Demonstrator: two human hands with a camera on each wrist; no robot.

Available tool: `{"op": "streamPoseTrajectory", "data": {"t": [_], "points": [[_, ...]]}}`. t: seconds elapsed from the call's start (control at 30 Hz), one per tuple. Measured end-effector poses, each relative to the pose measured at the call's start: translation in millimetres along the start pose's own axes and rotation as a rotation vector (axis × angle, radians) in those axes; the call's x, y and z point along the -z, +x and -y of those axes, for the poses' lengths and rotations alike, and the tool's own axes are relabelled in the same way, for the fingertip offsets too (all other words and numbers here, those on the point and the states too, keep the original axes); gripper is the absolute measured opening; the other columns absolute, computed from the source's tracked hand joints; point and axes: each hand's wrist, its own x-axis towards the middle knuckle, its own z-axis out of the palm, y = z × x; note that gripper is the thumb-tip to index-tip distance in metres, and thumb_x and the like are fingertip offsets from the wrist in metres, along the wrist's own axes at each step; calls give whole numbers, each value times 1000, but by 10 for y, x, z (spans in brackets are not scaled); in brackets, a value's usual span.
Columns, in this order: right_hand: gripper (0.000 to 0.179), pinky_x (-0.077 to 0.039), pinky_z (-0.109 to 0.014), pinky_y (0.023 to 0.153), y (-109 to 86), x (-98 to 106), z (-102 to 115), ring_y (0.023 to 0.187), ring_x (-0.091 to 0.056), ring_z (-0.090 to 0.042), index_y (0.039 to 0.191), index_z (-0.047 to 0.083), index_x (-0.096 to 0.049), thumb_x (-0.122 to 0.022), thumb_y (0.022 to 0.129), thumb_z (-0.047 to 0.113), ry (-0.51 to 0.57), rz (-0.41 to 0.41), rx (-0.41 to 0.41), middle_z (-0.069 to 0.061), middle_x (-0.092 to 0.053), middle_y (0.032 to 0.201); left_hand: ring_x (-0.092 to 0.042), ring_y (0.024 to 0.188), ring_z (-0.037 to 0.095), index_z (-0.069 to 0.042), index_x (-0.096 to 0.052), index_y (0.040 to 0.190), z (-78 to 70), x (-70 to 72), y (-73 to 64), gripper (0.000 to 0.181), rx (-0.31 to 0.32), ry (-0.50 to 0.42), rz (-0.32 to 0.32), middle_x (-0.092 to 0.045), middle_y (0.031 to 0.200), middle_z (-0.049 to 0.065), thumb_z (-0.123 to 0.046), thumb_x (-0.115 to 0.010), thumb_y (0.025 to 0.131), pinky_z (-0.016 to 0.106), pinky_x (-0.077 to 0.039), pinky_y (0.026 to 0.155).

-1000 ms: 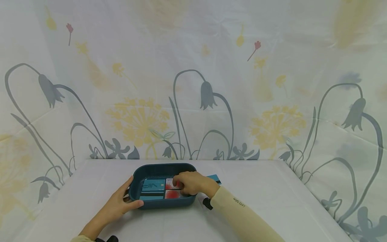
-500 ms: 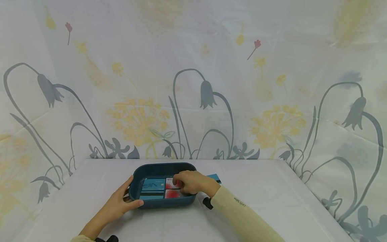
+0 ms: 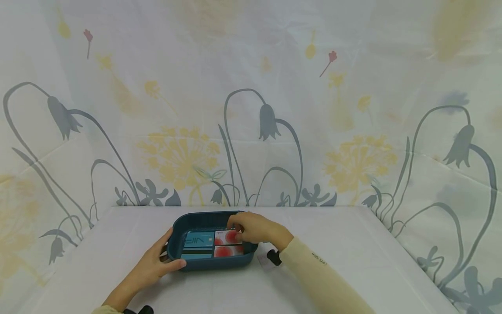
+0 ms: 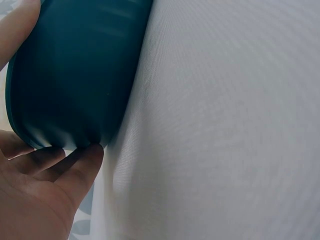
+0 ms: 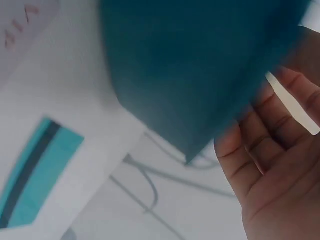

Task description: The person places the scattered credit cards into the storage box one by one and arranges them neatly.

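A dark teal tray (image 3: 215,264) stands on the white table. In it lie a blue card (image 3: 199,239), a blue card with a black stripe (image 3: 197,254), and two red-and-white cards (image 3: 228,251), set in two rows. My left hand (image 3: 154,259) grips the tray's left end, thumb along the near side; the left wrist view shows fingertips against the outer wall. My right hand (image 3: 252,227) hovers over the tray's right end, fingers bent loosely above the far red-and-white card, with nothing seen held. The tray wall hides part of these fingers in the right wrist view.
On the table to the tray's right, the right wrist view shows a blue card with a dark stripe (image 5: 40,172) and a pale lettered card (image 5: 25,25). A flower-patterned backdrop (image 3: 251,131) rises behind the table's far edge.
My right hand has lifted and shifted right and away, uncovering more of both red-and-white cards. The striped card on the table is now hidden in the head view. My left hand stays put.
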Motion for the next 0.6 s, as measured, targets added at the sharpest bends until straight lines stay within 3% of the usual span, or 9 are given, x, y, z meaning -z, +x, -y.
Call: {"op": "streamPoseTrajectory", "data": {"t": [0.2, 0.47, 0.6], "points": [[26, -49, -24, 74, -124, 156, -143, 82, -52, -10, 114, 13, -63, -68, 89, 16, 34, -69, -7, 6, -58, 91, -34, 132, 47, -1, -10, 153, 0, 6, 6, 106, 6, 7, -2, -14, 154, 29, -32, -79, 79, 40, -47, 97], [28, -49, -31, 75, -313, 196, -354, 85, -56, -18, 116, 8, -60, -66, 90, 16, 76, -142, -18, 3, -58, 92, -33, 133, 46, -2, -10, 153, -3, -7, 0, 106, 19, -3, 1, -14, 154, 28, -33, -79, 78, 39, -47, 97], [28, -49, -30, 74, -376, 198, -441, 85, -54, -16, 116, 8, -61, -66, 89, 17, 74, -152, -45, 5, -56, 91, -33, 133, 47, -1, -10, 153, -6, -3, -1, 106, 8, -1, 0, -14, 154, 29, -33, -79, 79, 40, -47, 97]]}}
